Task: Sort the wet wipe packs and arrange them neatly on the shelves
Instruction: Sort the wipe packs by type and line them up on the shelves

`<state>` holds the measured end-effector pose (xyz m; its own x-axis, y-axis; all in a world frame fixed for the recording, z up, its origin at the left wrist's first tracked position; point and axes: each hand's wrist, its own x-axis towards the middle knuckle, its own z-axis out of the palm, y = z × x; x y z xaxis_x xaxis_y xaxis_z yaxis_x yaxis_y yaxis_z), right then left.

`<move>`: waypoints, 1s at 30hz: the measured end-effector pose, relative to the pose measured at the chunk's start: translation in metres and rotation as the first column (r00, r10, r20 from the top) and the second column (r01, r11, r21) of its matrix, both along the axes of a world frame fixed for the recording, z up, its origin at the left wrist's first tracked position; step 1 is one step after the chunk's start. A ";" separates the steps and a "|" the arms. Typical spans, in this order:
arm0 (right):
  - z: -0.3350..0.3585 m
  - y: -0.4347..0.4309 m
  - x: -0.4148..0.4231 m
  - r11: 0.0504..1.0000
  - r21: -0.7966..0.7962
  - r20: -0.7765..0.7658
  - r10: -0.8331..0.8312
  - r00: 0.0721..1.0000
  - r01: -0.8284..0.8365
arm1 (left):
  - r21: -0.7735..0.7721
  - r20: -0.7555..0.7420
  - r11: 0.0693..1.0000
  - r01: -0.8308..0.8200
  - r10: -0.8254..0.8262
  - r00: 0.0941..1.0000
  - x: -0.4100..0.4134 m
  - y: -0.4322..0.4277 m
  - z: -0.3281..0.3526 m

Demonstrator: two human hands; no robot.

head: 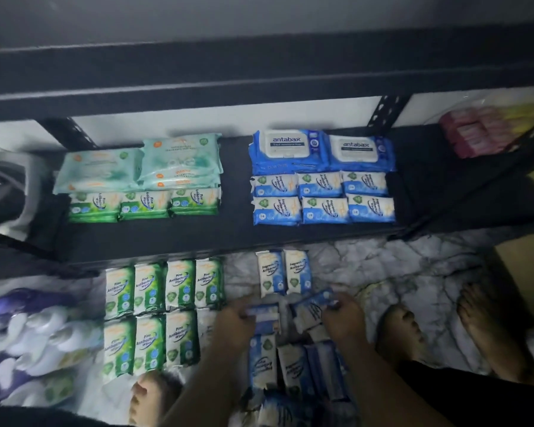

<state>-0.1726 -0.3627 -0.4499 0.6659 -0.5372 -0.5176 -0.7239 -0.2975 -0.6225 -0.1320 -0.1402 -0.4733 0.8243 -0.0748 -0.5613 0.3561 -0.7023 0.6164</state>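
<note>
Both hands work low over the marble-patterned floor (pixel 398 266), just in front of the black shelf (pixel 235 235). The left hand (pixel 236 322) has its fingers curled round a small blue wipe pack (pixel 265 317). The right hand (pixel 344 318) pinches a second blue pack (pixel 310 311), which is tilted; the two held packs sit close together. Both are blurred.

Just beyond the hands, two blue Fragrance Antibacterial packs (pixel 272 272) lie side by side near the shelf's front edge. Below the hands is a loose pile of blue packs (pixel 290 365). To the left, green Pine Antibacterial packs (pixel 179 285) lie in two neat rows on the floor.

On the shelf's left half, pale green packs (pixel 105 171) are stacked at the back with three Pine packs (pixel 145 204) in a row in front. On its right half, two stacks of antabax packs (pixel 290 149) stand at the back, with six blue Fragrance packs (pixel 324 198) in two rows in front. Pink packs (pixel 475 131) sit at the shelf's far right end.

Purple and white packs (pixel 28 334) lie heaped at the floor's left edge. Bare feet (pixel 401 334) rest on the floor to the right of the hands.
</note>
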 end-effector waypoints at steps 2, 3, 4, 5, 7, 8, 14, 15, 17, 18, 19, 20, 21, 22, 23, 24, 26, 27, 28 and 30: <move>-0.002 0.007 -0.023 0.998 -0.062 -0.039 0.017 0.999 -0.019 | -0.034 -0.053 0.999 -0.035 0.033 0.998 -0.024 0.008 0.005; -0.004 0.009 -0.035 0.998 -0.056 -0.025 0.012 1.000 -0.014 | -0.047 -0.066 0.998 -0.048 0.045 0.997 -0.035 0.012 0.003; -0.007 0.012 -0.046 0.998 -0.060 -0.013 0.022 1.000 -0.022 | -0.048 -0.074 0.996 -0.074 0.070 0.995 -0.045 0.016 0.001; -0.016 0.013 -0.058 0.997 -0.059 -0.022 0.048 0.999 -0.050 | -0.037 -0.088 0.995 -0.094 0.090 0.992 -0.054 0.017 0.005; -0.022 0.015 -0.076 0.990 -0.055 -0.095 0.124 0.988 -0.130 | 0.038 -0.090 0.998 -0.052 0.055 0.994 -0.070 0.019 0.014; -0.022 0.017 -0.084 0.984 -0.065 -0.142 0.153 0.978 -0.163 | 0.102 -0.097 0.995 -0.008 0.018 0.995 -0.078 0.021 0.020; -0.023 0.027 -0.108 0.920 -0.122 -0.379 0.303 0.874 -0.372 | 0.250 -0.153 0.961 0.117 -0.080 0.985 -0.098 0.027 0.007; -0.028 0.028 -0.110 0.913 -0.143 -0.394 0.301 0.869 -0.382 | 0.268 -0.151 0.953 0.144 -0.106 0.983 -0.098 0.025 0.012; -0.039 0.033 -0.110 0.913 -0.184 -0.400 0.268 0.876 -0.363 | 0.277 -0.139 0.949 0.151 -0.116 0.984 -0.096 0.020 0.009; -0.044 0.035 -0.109 0.918 -0.205 -0.391 0.241 0.888 -0.340 | 0.277 -0.141 0.949 0.148 -0.113 0.984 -0.095 0.018 0.003; -0.047 0.038 -0.108 0.924 -0.218 -0.386 0.215 0.897 -0.315 | 0.285 -0.179 0.946 0.158 -0.110 0.978 -0.094 0.014 -0.005; -0.049 0.039 -0.106 0.927 -0.231 -0.376 0.195 0.906 -0.296 | 0.297 -0.189 0.942 0.156 -0.102 0.977 -0.093 0.011 -0.013; -0.050 0.041 -0.105 0.921 -0.255 -0.366 0.189 0.911 -0.294 | 0.303 -0.182 0.942 0.145 -0.092 0.979 -0.092 0.008 -0.016; -0.053 0.040 -0.105 0.909 -0.282 -0.366 0.193 0.910 -0.306 | 0.313 -0.188 0.939 0.140 -0.083 0.979 -0.090 0.004 -0.018; -0.055 0.041 -0.103 0.898 -0.302 -0.371 0.200 0.907 -0.321 | 0.310 -0.198 0.942 0.128 -0.068 0.978 -0.086 -0.001 -0.019; -0.057 0.041 -0.102 0.885 -0.319 -0.379 0.208 0.902 -0.338 | 0.312 -0.203 0.943 0.117 -0.054 0.978 -0.083 -0.005 -0.022; -0.059 0.042 -0.101 0.861 -0.352 -0.414 0.209 0.886 -0.367 | 0.291 -0.211 0.954 0.077 -0.015 0.977 -0.081 -0.013 -0.027; -0.061 0.043 -0.102 0.852 -0.362 -0.425 0.210 0.881 -0.378 | 0.289 -0.224 0.956 0.045 0.022 0.974 -0.082 -0.016 -0.029; -0.065 0.044 -0.105 0.847 -0.366 -0.410 0.226 0.883 -0.386 | 0.290 -0.232 0.957 0.016 0.054 0.971 -0.084 -0.019 -0.032; -0.073 0.045 -0.109 0.850 -0.352 -0.392 0.247 0.886 -0.393 | 0.296 -0.226 0.955 0.018 0.052 0.973 -0.091 -0.024 -0.035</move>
<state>-0.2821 -0.3180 -0.5230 0.6738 -0.5327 -0.5121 -0.6777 -0.7218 -0.1409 -0.2226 -0.1643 -0.5084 0.6707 0.1354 -0.7293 0.4761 -0.8325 0.2833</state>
